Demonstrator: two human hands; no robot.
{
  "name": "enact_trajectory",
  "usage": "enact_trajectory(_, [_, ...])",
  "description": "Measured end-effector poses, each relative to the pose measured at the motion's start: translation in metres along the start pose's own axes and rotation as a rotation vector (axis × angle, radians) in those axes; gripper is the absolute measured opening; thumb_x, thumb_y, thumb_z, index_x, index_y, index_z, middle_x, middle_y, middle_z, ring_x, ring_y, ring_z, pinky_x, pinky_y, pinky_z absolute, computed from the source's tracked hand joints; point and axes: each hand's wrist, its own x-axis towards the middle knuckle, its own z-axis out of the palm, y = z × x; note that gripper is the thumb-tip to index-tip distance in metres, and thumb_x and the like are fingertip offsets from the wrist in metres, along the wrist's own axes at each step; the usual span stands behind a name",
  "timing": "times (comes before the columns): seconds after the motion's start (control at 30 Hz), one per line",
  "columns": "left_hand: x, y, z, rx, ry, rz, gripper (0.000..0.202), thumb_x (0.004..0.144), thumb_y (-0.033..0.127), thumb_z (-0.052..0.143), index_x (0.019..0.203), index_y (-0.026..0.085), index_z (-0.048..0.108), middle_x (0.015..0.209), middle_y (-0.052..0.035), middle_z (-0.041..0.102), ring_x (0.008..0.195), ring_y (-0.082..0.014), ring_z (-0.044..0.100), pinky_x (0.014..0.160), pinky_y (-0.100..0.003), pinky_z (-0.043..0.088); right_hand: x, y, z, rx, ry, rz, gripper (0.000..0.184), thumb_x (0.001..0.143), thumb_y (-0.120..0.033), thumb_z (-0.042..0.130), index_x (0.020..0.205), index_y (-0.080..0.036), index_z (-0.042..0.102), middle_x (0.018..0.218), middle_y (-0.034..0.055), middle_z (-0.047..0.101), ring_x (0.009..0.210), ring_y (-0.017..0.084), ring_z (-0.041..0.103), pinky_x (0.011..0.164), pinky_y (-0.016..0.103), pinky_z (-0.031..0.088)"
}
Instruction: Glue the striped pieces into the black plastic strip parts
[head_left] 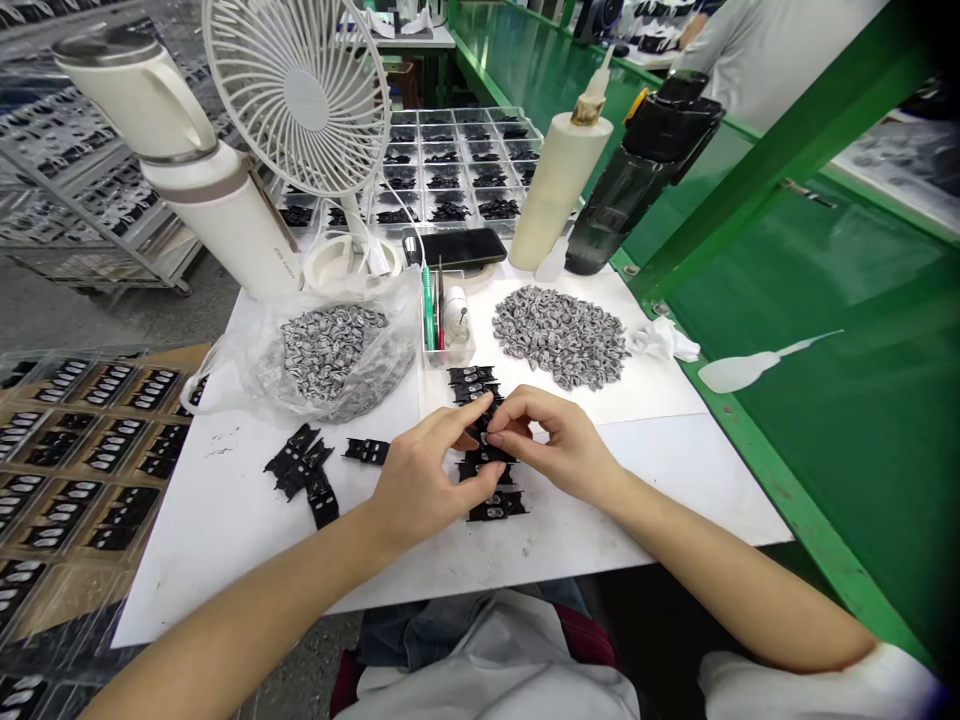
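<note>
Partly beneath left hand (424, 465) and right hand (559, 440), black parts (491, 456) in column.

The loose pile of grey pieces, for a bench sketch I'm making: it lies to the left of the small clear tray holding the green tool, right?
Wrong side: the head view shows the loose pile of grey pieces to the right of the small clear tray holding the green tool.

Small lettering (285, 262) on the white insulated tumbler (221, 220) at the far left seems to begin "JOIN"; the second word is blurred. Dark marks (222, 441) on the left tabletop (675, 450) cannot be read.
</note>
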Motion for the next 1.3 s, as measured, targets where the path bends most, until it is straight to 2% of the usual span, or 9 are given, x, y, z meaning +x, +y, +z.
enact_trajectory(0.3, [-0.0004,-0.0001,0.0014,0.081,0.057,0.048,0.050,0.068,0.027,0.065,0.115,0.022,0.049,0.088,0.0004,0.066,0.065,-0.0106,0.062,0.066,-0.024,0.052,-0.0027,0.0011,0.0023,-0.016,0.002,0.044,0.012,0.076,-0.020,0.058,0.082,-0.019,0.048,0.071,-0.0017,0.046,0.056,0.008,0.043,0.049,0.023,0.038])
enact_trajectory(0.5, [-0.0012,-0.0020,0.0031,0.108,0.072,0.067,0.049,0.067,0.028,0.065,0.113,0.023,0.049,0.087,0.0010,0.067,0.063,-0.0101,0.062,0.065,-0.024,0.052,-0.0052,0.0006,0.0016,-0.078,0.013,-0.024,0.011,0.076,-0.015,0.056,0.078,-0.019,0.047,0.072,-0.0013,0.047,0.057,0.008,0.043,0.050,0.022,0.038])
enact_trajectory(0.73, [0.0003,0.0000,0.0015,0.095,0.079,0.081,0.041,0.068,0.029,0.066,0.105,0.022,0.053,0.084,0.0006,0.068,0.064,-0.0110,0.063,0.063,-0.023,0.052,-0.0031,0.0005,0.0012,-0.113,0.050,-0.110,0.007,0.075,-0.013,0.058,0.078,-0.019,0.054,0.070,-0.0005,0.050,0.059,0.008,0.046,0.051,0.021,0.039])
enact_trajectory(1.03, [0.0001,-0.0010,0.0015,0.120,0.074,0.108,0.042,0.067,0.029,0.067,0.105,0.022,0.052,0.080,0.0019,0.066,0.064,-0.0107,0.063,0.064,-0.023,0.051,-0.0010,-0.0017,-0.0004,-0.086,-0.001,0.016,0.004,0.076,-0.018,0.057,0.077,-0.019,0.054,0.070,-0.0005,0.050,0.057,0.008,0.045,0.049,0.021,0.038])
enact_trajectory(1.17, [-0.0021,-0.0010,0.0025,0.106,0.057,0.070,0.044,0.067,0.032,0.067,0.106,0.023,0.048,0.076,0.0025,0.065,0.066,-0.0119,0.063,0.063,-0.023,0.051,-0.0006,-0.0007,-0.0024,-0.025,-0.050,0.099,0.006,0.076,-0.020,0.058,0.078,-0.019,0.052,0.068,-0.0019,0.048,0.055,0.008,0.042,0.048,0.021,0.036])
enact_trajectory(1.3, [-0.0038,-0.0015,0.0032,0.068,0.062,0.070,0.046,0.068,0.032,0.066,0.106,0.023,0.044,0.081,0.0012,0.064,0.068,-0.0118,0.063,0.064,-0.024,0.051,-0.0002,-0.0006,-0.0047,0.049,-0.067,0.131,0.011,0.075,-0.023,0.060,0.079,-0.019,0.051,0.065,-0.0037,0.044,0.053,0.007,0.039,0.048,0.021,0.035])
